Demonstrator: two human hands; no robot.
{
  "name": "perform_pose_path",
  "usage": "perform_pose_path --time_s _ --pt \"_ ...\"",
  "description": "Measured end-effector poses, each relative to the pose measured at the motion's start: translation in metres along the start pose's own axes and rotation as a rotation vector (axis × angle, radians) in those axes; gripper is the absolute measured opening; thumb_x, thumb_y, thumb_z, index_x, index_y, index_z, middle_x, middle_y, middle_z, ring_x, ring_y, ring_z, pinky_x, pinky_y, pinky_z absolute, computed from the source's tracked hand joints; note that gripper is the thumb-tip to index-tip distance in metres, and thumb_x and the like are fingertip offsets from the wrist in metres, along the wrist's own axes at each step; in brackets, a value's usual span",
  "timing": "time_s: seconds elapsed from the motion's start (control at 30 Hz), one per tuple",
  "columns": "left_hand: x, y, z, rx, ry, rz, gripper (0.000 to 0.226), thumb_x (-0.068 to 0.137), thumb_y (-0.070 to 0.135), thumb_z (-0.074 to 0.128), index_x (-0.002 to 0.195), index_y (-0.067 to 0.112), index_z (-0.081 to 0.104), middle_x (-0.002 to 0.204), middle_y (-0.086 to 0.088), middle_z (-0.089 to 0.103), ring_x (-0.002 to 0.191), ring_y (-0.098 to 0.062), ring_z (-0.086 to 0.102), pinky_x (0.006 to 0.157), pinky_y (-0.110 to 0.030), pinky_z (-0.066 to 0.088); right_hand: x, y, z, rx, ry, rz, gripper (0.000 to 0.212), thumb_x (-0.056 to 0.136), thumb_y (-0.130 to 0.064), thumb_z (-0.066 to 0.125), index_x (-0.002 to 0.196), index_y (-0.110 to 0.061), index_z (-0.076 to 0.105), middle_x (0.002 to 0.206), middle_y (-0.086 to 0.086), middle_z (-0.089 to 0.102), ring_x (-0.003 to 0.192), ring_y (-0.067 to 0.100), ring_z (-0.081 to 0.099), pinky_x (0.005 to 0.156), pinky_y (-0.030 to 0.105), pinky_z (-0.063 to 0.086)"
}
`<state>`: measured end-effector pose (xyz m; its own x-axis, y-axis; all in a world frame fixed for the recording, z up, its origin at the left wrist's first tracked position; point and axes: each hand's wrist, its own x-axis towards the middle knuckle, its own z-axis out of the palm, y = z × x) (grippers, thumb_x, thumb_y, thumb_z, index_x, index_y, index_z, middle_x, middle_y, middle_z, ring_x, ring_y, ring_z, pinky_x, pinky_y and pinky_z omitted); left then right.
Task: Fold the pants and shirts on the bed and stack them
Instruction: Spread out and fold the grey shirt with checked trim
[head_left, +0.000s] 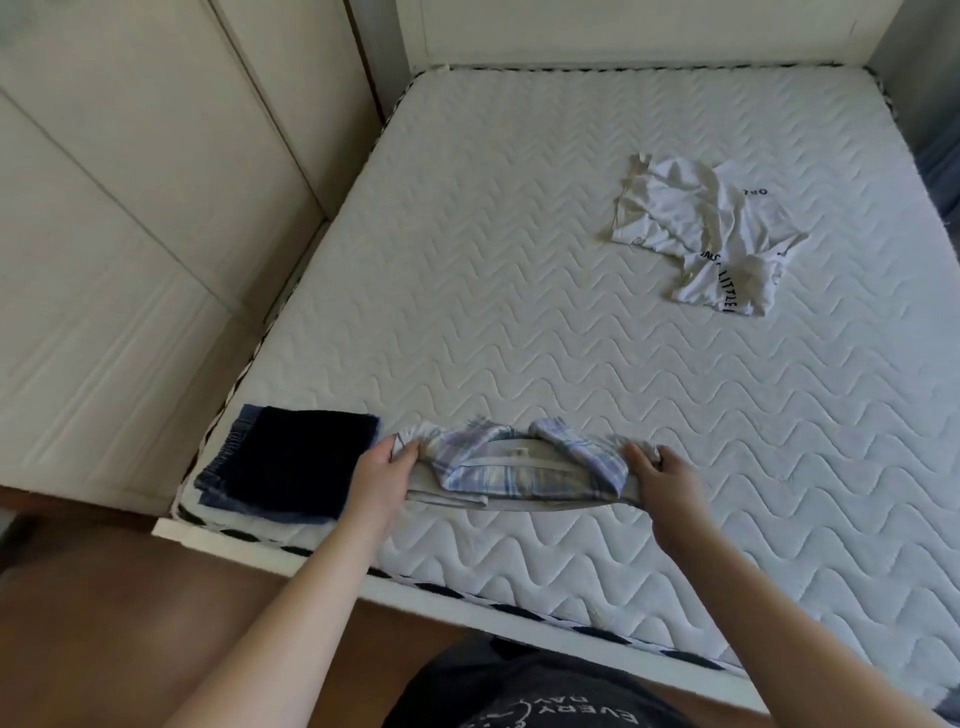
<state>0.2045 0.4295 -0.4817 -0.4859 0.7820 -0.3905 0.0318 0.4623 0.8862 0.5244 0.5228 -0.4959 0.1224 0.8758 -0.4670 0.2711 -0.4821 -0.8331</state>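
A person is standing at the foot of a bed, stretching a pair of plaid pants sideways across the lower middle of the frame, long axis running left to right, waistband facing them. The left hand is gripping the left end, the right hand the right end, both arms reaching forward. A dark folded stack is lying at lower left, just beside the pants. A crumpled white shirt is lying at upper right.
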Motion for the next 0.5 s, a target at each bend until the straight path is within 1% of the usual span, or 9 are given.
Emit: perform_pose_path --time_s 0.03,0.07,0.13,0.2,0.27,0.33,0.4,0.47,0.5 --pt "-0.004 0.002 -0.005 -0.027 0.024 -0.002 0.015 0.091 0.035 0.06 0.094 0.029 0.074 0.093 -0.001 0.076 0.091 -0.023 0.071 0.085 -0.042 0.054 0.002 -0.005 0.006 0.006 -0.027 -0.003 0.019 0.094 -0.033 0.064 0.085 -0.016 0.063 0.077 0.003 0.065 0.066 0.017 0.058 0.051 0.019 0.049" --pt "-0.008 0.004 -0.01 -0.051 0.048 -0.003 0.015 0.093 0.032 0.06 0.093 0.028 0.074 0.093 -0.001 0.076 0.09 -0.022 0.071 0.081 -0.04 0.055 0.003 -0.01 0.013 0.015 -0.06 0.002 0.018 0.094 -0.032 0.064 0.086 -0.015 0.063 0.08 0.004 0.065 0.07 0.02 0.06 0.061 0.025 0.053" --pt "-0.016 0.005 -0.022 -0.084 0.09 -0.024 0.017 0.096 0.029 0.058 0.093 0.029 0.075 0.091 0.0 0.076 0.086 -0.019 0.072 0.07 -0.033 0.057 0.003 -0.018 0.028 0.022 -0.116 0.013 0.017 0.094 -0.031 0.064 0.082 -0.018 0.061 0.087 0.008 0.067 0.08 0.027 0.064 0.08 0.044 0.056" --pt "-0.022 0.002 -0.037 -0.108 0.122 -0.06 0.019 0.097 0.029 0.057 0.092 0.029 0.075 0.09 -0.001 0.075 0.085 -0.021 0.071 0.067 -0.034 0.057 0.002 -0.024 0.043 0.011 -0.15 0.01 0.016 0.094 -0.028 0.064 0.081 -0.019 0.062 0.089 0.012 0.069 0.088 0.034 0.066 0.085 0.051 0.056" --pt "-0.026 -0.001 -0.053 -0.129 0.145 -0.078 0.019 0.096 0.027 0.057 0.092 0.023 0.074 0.093 -0.008 0.075 0.092 -0.029 0.07 0.081 -0.048 0.056 0.0 -0.03 0.059 0.004 -0.199 0.007 0.015 0.092 -0.029 0.063 0.084 -0.017 0.065 0.087 0.011 0.07 0.089 0.035 0.067 0.083 0.049 0.056" --pt "-0.027 -0.006 -0.068 -0.147 0.169 -0.095 0.019 0.096 0.026 0.057 0.09 0.02 0.075 0.095 -0.012 0.074 0.095 -0.033 0.069 0.088 -0.051 0.053 -0.001 -0.036 0.074 -0.029 -0.236 0.0 0.016 0.091 -0.03 0.063 0.087 -0.015 0.066 0.086 0.011 0.071 0.085 0.033 0.067 0.081 0.05 0.055" --pt "-0.028 -0.009 -0.083 -0.17 0.2 -0.116 0.02 0.096 0.025 0.057 0.089 0.021 0.075 0.094 -0.011 0.075 0.093 -0.031 0.07 0.085 -0.048 0.055 -0.003 -0.043 0.092 -0.027 -0.256 0.001 0.017 0.091 -0.029 0.063 0.09 -0.013 0.068 0.084 0.01 0.07 0.076 0.027 0.065 0.072 0.044 0.057" --pt "-0.024 -0.011 -0.099 -0.208 0.225 -0.133 0.019 0.096 0.024 0.058 0.089 0.02 0.075 0.093 -0.009 0.075 0.091 -0.028 0.071 0.08 -0.041 0.057 -0.005 -0.051 0.11 -0.013 -0.27 -0.002 0.015 0.092 -0.026 0.062 0.091 -0.012 0.068 0.08 0.007 0.069 0.069 0.02 0.064 0.059 0.032 0.054" --pt "-0.02 -0.013 -0.108 -0.218 0.236 -0.138 0.019 0.096 0.024 0.058 0.091 0.019 0.075 0.092 -0.01 0.075 0.09 -0.028 0.072 0.078 -0.04 0.057 -0.006 -0.055 0.12 -0.007 -0.281 -0.001 0.014 0.093 -0.025 0.061 0.091 -0.013 0.068 0.081 0.007 0.069 0.069 0.02 0.064 0.06 0.031 0.054"
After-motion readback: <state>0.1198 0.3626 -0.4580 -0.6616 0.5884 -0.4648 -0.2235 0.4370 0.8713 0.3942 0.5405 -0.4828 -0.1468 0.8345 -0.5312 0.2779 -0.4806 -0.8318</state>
